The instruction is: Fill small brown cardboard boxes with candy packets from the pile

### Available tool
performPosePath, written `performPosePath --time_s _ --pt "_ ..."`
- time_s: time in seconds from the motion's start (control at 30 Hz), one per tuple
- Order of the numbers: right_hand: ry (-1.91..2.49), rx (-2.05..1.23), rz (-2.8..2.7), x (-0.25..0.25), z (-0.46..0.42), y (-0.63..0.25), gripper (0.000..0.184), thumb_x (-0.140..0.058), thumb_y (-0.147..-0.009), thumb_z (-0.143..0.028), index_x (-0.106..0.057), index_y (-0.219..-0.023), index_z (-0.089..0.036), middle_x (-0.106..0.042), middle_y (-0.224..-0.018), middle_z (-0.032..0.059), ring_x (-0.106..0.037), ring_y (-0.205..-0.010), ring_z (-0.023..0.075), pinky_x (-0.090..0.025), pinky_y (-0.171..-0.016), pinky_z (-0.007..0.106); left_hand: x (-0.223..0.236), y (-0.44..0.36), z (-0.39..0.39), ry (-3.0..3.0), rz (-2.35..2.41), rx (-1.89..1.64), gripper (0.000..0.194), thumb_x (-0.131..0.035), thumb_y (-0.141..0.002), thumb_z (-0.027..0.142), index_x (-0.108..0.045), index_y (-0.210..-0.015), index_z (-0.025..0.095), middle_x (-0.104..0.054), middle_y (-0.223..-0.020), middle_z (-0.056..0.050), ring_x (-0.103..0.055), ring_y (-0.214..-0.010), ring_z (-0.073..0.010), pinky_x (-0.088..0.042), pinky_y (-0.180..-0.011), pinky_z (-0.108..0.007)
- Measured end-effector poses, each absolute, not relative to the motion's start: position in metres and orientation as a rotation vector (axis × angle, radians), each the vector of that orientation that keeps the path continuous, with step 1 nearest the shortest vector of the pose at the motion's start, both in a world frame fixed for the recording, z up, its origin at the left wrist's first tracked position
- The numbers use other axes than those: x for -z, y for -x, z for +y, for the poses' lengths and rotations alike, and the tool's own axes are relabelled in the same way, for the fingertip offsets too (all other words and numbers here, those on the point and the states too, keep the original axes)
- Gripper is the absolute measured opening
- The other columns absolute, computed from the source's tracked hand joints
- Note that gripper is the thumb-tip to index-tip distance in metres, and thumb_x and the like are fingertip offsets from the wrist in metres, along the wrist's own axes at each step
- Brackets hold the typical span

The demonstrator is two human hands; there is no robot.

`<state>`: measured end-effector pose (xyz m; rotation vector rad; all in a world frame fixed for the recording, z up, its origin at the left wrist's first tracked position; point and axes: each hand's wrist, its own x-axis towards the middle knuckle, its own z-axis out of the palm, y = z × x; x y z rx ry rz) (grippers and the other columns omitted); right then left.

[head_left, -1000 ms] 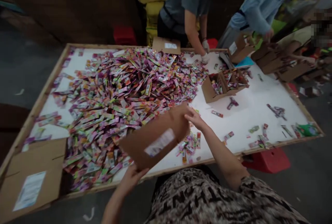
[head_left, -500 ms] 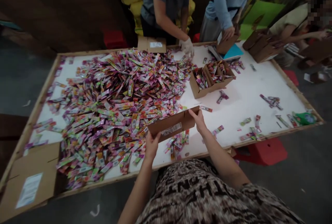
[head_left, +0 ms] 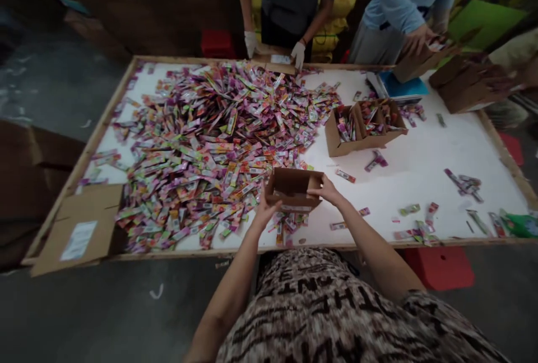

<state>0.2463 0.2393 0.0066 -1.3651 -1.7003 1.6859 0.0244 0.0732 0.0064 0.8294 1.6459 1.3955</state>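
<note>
A small brown cardboard box is held between my two hands above the front part of the table, its opening tilted up. My left hand grips its left end, thumb along the near wall. At the right end, my right hand is closed on the box wall, its fingers by a cardboard flap. Below and to the left spreads a big pile of small colourful printed sachets. Farther right stands a divided cardboard box with sachets in its compartments.
A flattened-looking labelled carton lies at the table's left corner. Across the wooden-rimmed table, a gloved person holds another carton; a person in blue sleeves handles a box. A red stool stands under the near edge.
The box in my hands has turned from a flat side view to showing its open inside. Across the table, the gloved person now has both hands at a carton. My view has shifted.
</note>
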Motion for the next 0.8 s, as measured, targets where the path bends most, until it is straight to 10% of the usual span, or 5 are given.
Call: performPosePath --time_s 0.17,0.4,0.6,0.8 --pt "1.45 -1.391 -1.829 0.032 0.217 -0.247 0.074 -0.093 -0.048 -0.044 -0.065 -0.112 -0.017 -0.072 -0.113 0.0112 -0.066 -0.108 0.0317 -0.051 -0.099 0.052 -0.01 -0.026 0.049 -1.358 1.657 -1.238 0.052 -0.074 -0.086 0.044 -0.066 -0.133 0.025 -0.054 -0.152 -0.014 -0.038 -0.15 -0.0313 -0.02 -0.126 -0.056" --pt "0.997 -1.176 -2.118 -0.021 0.219 -0.255 0.037 -0.073 -0.086 -0.05 -0.073 -0.111 -0.022 -0.073 -0.113 0.0099 -0.066 -0.109 0.0254 -0.051 -0.101 0.044 0.014 -0.041 0.039 -0.994 1.748 -1.244 0.055 -0.081 -0.079 0.037 -0.058 -0.125 0.021 -0.073 -0.117 -0.012 -0.07 -0.113 -0.028 -0.05 -0.106 -0.049" --pt "0.92 -0.717 -2.451 -0.021 0.159 -0.254 0.022 -0.055 -0.1 -0.031 -0.075 -0.097 -0.021 -0.073 -0.1 0.0113 -0.063 -0.102 0.0264 -0.052 -0.095 0.046 0.02 -0.069 0.04 -0.946 2.277 -1.485 0.058 -0.084 -0.075 0.037 -0.054 -0.122 0.019 -0.057 -0.129 -0.015 -0.055 -0.126 -0.0304 -0.043 -0.108 -0.051" --pt "0.926 -0.516 -2.63 0.011 0.143 -0.261 0.028 -0.048 -0.098 -0.016 -0.073 -0.11 -0.015 -0.07 -0.108 0.0158 -0.057 -0.11 0.0287 -0.048 -0.098 0.049 -0.007 -0.07 0.065 -1.858 2.02 -0.674 0.014 -0.054 -0.096 0.017 -0.068 -0.097 0.021 -0.065 -0.101 -0.009 -0.054 -0.111 -0.0282 -0.031 -0.107 -0.056"
